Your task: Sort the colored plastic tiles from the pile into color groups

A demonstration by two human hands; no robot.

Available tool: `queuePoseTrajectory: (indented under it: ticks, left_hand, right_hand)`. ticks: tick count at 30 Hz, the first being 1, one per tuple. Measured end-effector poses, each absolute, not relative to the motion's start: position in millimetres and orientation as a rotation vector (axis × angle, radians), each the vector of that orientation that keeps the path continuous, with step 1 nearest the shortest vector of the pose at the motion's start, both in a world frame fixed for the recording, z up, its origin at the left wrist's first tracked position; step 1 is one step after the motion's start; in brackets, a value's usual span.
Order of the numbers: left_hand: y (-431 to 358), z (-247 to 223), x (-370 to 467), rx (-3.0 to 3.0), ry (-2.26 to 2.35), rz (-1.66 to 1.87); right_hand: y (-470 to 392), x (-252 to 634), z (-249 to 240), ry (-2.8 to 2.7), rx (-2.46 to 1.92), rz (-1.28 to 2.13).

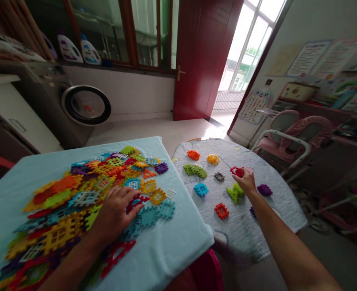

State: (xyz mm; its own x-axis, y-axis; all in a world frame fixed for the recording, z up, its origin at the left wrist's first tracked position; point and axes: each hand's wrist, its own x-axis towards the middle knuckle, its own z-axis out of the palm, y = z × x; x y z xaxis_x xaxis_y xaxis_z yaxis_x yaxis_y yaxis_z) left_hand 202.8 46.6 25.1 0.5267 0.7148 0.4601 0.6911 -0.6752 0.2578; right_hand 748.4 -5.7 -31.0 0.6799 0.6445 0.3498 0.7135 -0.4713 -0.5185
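Note:
My left hand (117,212) reaches over a big heap of interlocking plastic building blocks (66,230) on the left table. Its thumb and fingers close around a red block (138,201), partly hidden by the hand. Teal blocks (149,216) and a yellow window-shaped block (158,197) lie beside it. Over the right table, my right hand (246,180) pinches another red block (236,171) by its near edge. Close to that hand are a green group of blocks (235,192), a small grey block (219,176) and a purple stack (265,190).
Sorted by colour, orange (193,155), yellow (213,159), blue (201,189) and red-orange (221,211) blocks sit apart on the grey cloth (241,234). A gap separates it from the light-blue tablecloth (184,234). A pink-seated chair (287,141) stands at the right.

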Motion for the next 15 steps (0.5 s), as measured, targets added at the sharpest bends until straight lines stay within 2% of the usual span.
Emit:
queuePoseTrajectory:
  ticks: [5,15]
  left_hand:
    - [46.2,19.8,219.7,2.825,1.119,0.801]
    - [50.5,8.4,224.3,2.789,1.198,0.765]
  right_hand:
    - [-6.0,784.9,-36.9,-0.808,-2.419,-0.076]
    - [5.1,823.6,-51.8,-0.592,-2.503,-0.03]
